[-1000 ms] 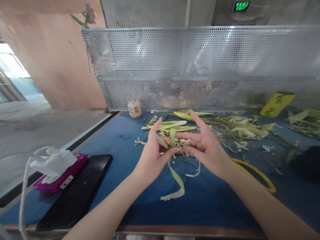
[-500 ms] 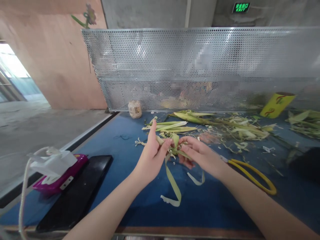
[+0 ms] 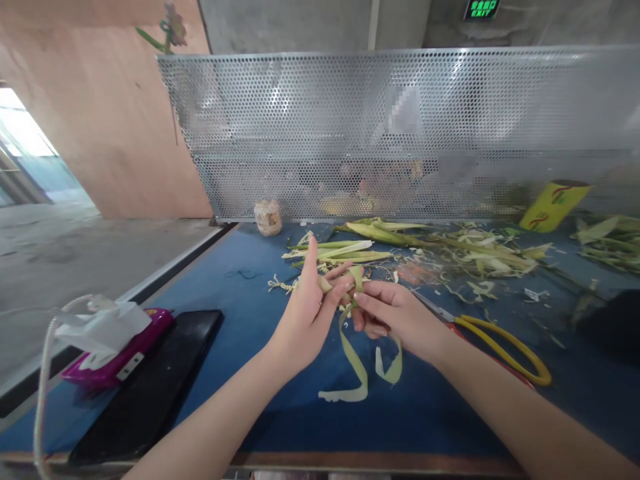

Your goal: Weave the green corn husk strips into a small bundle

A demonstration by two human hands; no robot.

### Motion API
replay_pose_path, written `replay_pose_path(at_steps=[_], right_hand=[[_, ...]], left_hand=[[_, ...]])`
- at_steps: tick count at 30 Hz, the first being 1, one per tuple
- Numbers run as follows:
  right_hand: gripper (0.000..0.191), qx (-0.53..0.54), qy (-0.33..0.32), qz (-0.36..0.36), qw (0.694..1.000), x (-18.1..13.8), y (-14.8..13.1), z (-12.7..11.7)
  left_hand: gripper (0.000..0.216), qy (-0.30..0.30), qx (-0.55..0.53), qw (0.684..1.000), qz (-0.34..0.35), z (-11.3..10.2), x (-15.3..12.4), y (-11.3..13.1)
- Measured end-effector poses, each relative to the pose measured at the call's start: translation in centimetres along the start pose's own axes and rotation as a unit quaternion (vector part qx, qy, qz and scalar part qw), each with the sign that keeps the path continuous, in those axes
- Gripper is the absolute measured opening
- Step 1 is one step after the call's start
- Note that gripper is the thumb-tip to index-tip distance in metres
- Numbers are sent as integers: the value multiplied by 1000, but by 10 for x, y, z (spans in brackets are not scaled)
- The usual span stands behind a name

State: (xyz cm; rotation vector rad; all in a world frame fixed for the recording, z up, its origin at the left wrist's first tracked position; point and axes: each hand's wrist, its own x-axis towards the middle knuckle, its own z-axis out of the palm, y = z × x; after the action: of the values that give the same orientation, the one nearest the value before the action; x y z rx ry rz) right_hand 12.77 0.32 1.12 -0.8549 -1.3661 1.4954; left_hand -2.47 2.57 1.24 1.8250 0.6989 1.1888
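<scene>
My left hand pinches the folded top of a pale green leaf strip between thumb and fingers, with the index finger sticking up. My right hand is closed on the same strip from the right, fingers curled around it. Two loose ends of the strip hang down and curl onto the blue table below my hands.
A heap of leaf strips and scraps lies behind my hands. Yellow-handled scissors rest to the right. A black phone and a magenta device sit at the left. A perforated metal screen stands at the back, with a small jar and a yellow roll.
My right hand went from spread fingers to a closed grip on the strip. Both hands came closer together, and the strip's hanging ends swung lower and nearer.
</scene>
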Motion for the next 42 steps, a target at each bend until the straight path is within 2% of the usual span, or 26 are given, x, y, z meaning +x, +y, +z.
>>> replay_pose_path(at_steps=[3,7,9,11,14,16,18,22,27,31,34,37,42], right_hand=[[22,-9,12,9,1000,0,-1,1],[24,-15,25,20,999,0,-2,1],[24,-22,26,19,999,0,-3,-1],[22,-34,18,15,999,0,-3,-3],[22,-73,-3,-1,997,-1,-2,-5],[24,-99,-14,-2,995,-2,-1,-4],[30,-89,-22,10,996,-2,1,-2],[35,-56,-15,29,998,-2,3,1],[28,-108,-9,25,994,-1,6,1],[28,-125,-2,25,992,0,7,3],[29,-103,-1,32,994,0,8,4],[33,-38,20,30,999,0,8,3],[25,-18,81,-46,995,2,2,-2]], left_hand=[[75,46,88,995,-15,-1,-1,1],[76,54,131,990,-12,-3,-2,5],[77,63,108,992,-33,-3,-1,6],[79,69,36,993,-84,-4,1,5],[89,86,-100,979,-159,-2,3,5],[99,95,-143,969,-178,0,5,6],[105,95,-162,965,-184,3,5,7],[104,107,-197,958,-179,4,6,8],[99,109,-212,954,-183,1,5,7],[98,125,-217,955,-158,0,5,10],[97,117,-199,960,-156,0,6,13],[99,105,-166,963,-185,-2,6,14],[113,36,-86,977,-189,-4,3,5]])
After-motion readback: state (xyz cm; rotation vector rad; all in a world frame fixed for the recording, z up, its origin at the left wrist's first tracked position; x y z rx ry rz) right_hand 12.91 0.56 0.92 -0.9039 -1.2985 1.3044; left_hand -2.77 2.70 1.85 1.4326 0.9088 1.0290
